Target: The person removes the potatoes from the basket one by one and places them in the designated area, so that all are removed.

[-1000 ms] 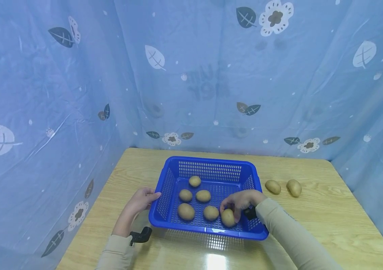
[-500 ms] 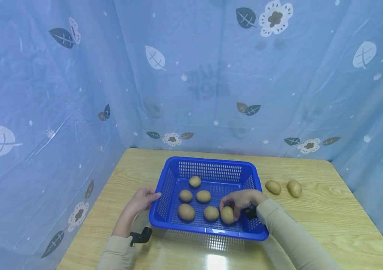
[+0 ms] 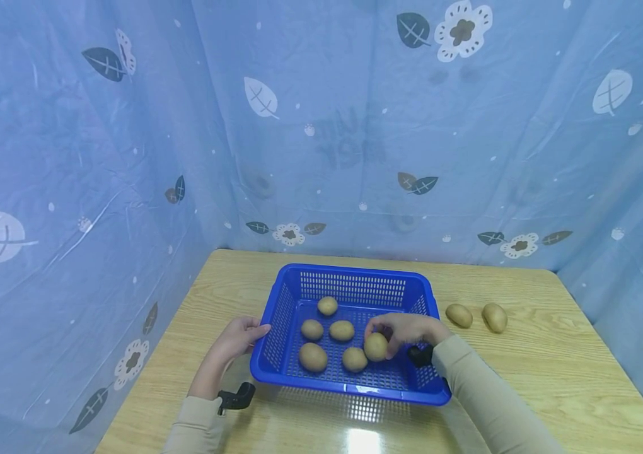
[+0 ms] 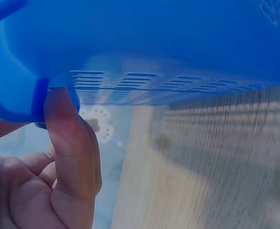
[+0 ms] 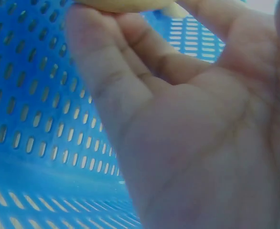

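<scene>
My right hand [image 3: 412, 326] reaches over the right side of a blue plastic basket [image 3: 350, 386] and holds a potato [image 3: 376, 347] between thumb and fingers. Only the potato's pale lower edge [image 5: 125, 4] shows at the top of the right wrist view. Several other potatoes lie on the basket's floor: one small potato [image 3: 354, 359] is right beside the held one, and a larger potato [image 3: 312, 357] is at the front left. On the basket's left side my left hand [image 3: 236, 335] grips the rim, thumb on top and fingers [image 4: 70, 138] curled underneath.
Two potatoes, one nearer the basket [image 3: 459, 315] and one farther right [image 3: 494, 317], lie on the wooden table [image 3: 560, 359]. Blue patterned curtains [image 3: 355, 126] enclose the table at the back and both sides.
My right hand has shifted the potato a little left and toward the back of the basket, close to the neighbouring potato. The left hand and the basket have stayed in place.
</scene>
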Tool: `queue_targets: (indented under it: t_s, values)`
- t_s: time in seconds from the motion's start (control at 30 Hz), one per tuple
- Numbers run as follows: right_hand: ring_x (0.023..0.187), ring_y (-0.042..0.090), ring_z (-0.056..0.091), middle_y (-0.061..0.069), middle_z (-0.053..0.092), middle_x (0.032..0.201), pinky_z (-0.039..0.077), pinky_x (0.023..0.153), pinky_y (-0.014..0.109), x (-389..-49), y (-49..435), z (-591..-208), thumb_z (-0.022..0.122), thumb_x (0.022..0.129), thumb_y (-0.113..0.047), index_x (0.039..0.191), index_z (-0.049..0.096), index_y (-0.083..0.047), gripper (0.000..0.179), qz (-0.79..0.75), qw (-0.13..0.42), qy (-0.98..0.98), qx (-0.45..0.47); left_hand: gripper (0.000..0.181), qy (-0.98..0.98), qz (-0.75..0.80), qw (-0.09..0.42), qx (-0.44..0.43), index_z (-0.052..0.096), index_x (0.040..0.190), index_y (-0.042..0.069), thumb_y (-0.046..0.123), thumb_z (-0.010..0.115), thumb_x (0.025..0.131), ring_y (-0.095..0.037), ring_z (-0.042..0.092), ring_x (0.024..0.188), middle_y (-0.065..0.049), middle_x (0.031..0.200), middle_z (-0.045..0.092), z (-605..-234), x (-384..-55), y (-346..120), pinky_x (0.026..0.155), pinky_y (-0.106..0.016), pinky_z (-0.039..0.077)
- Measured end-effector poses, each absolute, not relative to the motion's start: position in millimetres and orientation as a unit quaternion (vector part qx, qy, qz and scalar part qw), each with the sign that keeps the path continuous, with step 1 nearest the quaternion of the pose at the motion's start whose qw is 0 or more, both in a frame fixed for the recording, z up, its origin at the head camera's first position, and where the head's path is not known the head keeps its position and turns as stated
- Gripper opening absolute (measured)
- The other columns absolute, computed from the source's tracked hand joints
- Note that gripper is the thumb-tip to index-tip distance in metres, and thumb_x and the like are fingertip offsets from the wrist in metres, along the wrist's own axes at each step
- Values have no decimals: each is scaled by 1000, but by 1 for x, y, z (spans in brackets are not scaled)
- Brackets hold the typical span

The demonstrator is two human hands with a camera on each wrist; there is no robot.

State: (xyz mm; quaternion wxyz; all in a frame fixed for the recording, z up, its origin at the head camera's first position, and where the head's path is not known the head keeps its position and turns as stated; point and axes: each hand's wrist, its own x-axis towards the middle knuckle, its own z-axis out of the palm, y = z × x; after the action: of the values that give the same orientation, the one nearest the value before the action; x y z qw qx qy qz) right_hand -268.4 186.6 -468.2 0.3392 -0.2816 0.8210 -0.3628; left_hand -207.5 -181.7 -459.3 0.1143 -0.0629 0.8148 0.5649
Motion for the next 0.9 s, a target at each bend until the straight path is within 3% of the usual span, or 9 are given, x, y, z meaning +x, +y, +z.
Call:
queue_targets:
  t_s: [0.43, 0.9]
  values:
    - [104, 25, 56, 12, 61, 115, 49, 86, 37, -275, 187, -467, 72, 74, 3, 116, 57, -9, 46, -477, 181, 820, -259, 27, 818, 561, 116, -57, 61, 104, -7, 18, 54, 96, -21, 68, 77, -12, 86, 70, -460, -208, -183, 76, -39, 58]
    - [108, 34, 56, 18, 56, 120, 53, 83, 36, -279, 188, -464, 74, 76, 2, 123, 55, -6, 51, -523, 88, 826, -191, 28, 814, 566, 117, -50, 61, 105, -8, 18, 54, 96, -24, 69, 79, -14, 89, 71, -459, -209, -185, 76, -39, 58]
